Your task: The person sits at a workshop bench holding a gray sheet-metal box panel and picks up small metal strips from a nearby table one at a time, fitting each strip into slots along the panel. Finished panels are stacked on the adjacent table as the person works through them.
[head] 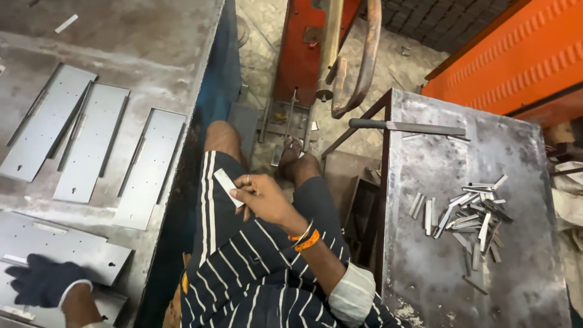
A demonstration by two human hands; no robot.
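No package, label, sign or screen shows anywhere in this view. Nothing on either metal table, on the floor between them, or on the orange machinery at the far side carries a printed tag or a display.

Metal workshop, steel plates (91,143), welding machine (316,54)
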